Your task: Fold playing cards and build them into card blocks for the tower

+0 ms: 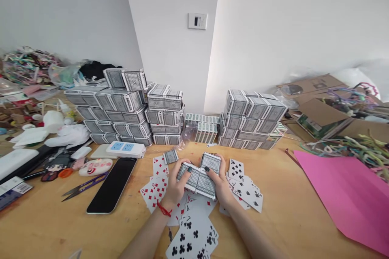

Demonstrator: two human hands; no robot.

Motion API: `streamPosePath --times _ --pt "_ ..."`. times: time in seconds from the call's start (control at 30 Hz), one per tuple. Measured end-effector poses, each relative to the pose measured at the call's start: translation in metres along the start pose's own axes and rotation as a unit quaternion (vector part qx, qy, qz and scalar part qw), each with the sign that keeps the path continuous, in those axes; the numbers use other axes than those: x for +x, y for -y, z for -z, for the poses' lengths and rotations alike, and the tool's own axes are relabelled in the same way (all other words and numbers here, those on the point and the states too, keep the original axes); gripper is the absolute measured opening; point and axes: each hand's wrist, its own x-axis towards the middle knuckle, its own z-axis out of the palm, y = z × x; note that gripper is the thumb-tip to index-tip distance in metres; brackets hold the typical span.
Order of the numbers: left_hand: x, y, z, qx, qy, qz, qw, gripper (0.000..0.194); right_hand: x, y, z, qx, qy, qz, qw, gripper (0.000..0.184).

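Note:
My left hand (175,186) and my right hand (221,186) are both closed around a patterned card box (197,180) held just above the wooden table (288,214). The box's flap (210,162) stands up at its far end, by my right fingers. Playing cards lie spread face up under and around my hands: red diamonds (154,188) on the left, black spades (247,190) on the right, clubs (194,238) nearest me. A single face-down card (171,156) lies just beyond my left hand.
Stacks of identical card boxes (121,109) (252,119) line the back of the table. A black phone (112,190), purple snips (85,186) and a white power strip (126,148) lie left. Pink paper (346,198) and cardboard boxes with pipe cleaners (349,129) fill the right.

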Motion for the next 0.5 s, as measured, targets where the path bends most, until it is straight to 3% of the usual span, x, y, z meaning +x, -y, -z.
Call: streamPosePath --times 0.33,0.4,0.5 --pt "-0.001 -0.002 -0.004 0.02 -0.005 -0.028 0.999 0.014 0.006 -0.005 0.013 -0.054 -0.019 0.034 0.998 0.034" --pt "0.003 0.004 -0.005 0.017 -0.044 -0.03 0.998 0.019 0.011 -0.007 0.015 -0.014 -0.026 0.028 0.999 0.026" --pt "0.013 0.017 -0.005 0.005 -0.192 0.002 0.981 0.026 0.017 -0.01 0.016 0.076 -0.013 0.008 0.997 0.02"
